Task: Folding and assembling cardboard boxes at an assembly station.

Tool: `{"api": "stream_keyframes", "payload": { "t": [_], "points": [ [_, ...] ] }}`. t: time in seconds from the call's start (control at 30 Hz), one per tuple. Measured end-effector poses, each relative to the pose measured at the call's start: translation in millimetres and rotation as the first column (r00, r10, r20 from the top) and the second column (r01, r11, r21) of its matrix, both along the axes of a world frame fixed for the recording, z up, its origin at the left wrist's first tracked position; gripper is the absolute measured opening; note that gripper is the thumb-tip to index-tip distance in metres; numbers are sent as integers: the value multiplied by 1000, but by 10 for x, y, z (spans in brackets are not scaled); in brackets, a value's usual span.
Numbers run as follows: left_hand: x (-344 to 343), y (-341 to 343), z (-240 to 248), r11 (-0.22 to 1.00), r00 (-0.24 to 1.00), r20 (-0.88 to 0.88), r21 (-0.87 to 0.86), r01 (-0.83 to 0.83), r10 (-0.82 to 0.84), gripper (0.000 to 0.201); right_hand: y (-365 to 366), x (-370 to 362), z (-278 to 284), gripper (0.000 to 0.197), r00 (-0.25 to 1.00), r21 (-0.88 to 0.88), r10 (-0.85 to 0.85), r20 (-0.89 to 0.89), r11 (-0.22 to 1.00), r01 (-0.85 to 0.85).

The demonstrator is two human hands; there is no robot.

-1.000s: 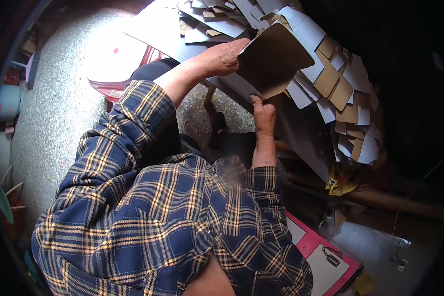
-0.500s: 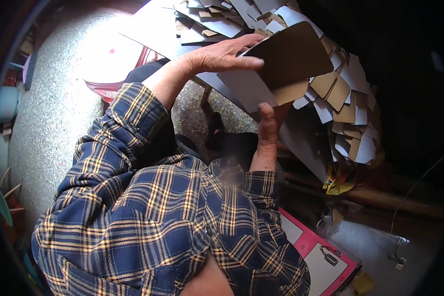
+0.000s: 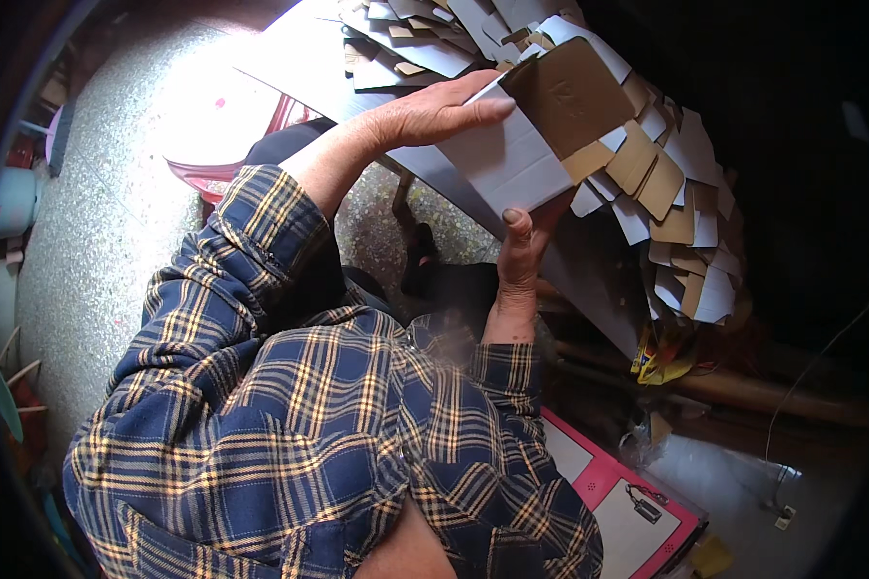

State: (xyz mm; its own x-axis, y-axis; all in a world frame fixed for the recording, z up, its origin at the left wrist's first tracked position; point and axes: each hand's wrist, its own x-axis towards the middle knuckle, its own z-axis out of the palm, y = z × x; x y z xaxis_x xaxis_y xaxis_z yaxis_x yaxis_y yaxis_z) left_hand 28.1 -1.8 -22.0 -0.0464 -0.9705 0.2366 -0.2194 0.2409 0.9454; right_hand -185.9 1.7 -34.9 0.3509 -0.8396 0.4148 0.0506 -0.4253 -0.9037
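Note:
A small cardboard box, white outside and brown inside, is held tilted above the table edge between my two hands. Its brown flap stands raised on the far right side. My left hand grips the box's left side, the thumb lying along the white face and the fingertips partly hidden behind. At the near corner, my right hand holds the box with its thumb upright against it; the other fingers are mostly hidden beneath.
Flattened white and brown cardboard pieces are heaped over the table. A red-rimmed stool stands to the left on the speckled floor. A pink-and-white panel, a yellow packet and a thin cable lie to the right.
The box has turned and squared up, showing more of its white face and its brown flap in brighter light. Both hands keep their hold, with the right shifted slightly.

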Motion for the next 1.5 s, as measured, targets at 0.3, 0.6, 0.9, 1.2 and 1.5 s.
{"api": "stream_keyframes", "payload": {
  "t": [0.3,0.6,0.9,1.2,1.5],
  "points": [
    [-43,51,27,996,999,-13,77,-34,35,85,6,53,-49,115,1000,51,6,28,999,-8],
    [56,59,-3,989,1000,-8,145,-12,13,86,30,107,-69,115,1000,83,12,23,996,-14],
    [56,21,-73,986,1000,-15,166,3,-1,89,20,93,-60,114,1000,91,-6,3,996,5],
    [150,-39,-119,1000,991,-128,-1,24,-24,82,-14,-107,-97,84,978,592,42,203,790,-157],
    [137,59,-54,993,989,-107,73,-92,99,78,97,49,147,84,935,632,96,341,713,-304]
  ]
}}
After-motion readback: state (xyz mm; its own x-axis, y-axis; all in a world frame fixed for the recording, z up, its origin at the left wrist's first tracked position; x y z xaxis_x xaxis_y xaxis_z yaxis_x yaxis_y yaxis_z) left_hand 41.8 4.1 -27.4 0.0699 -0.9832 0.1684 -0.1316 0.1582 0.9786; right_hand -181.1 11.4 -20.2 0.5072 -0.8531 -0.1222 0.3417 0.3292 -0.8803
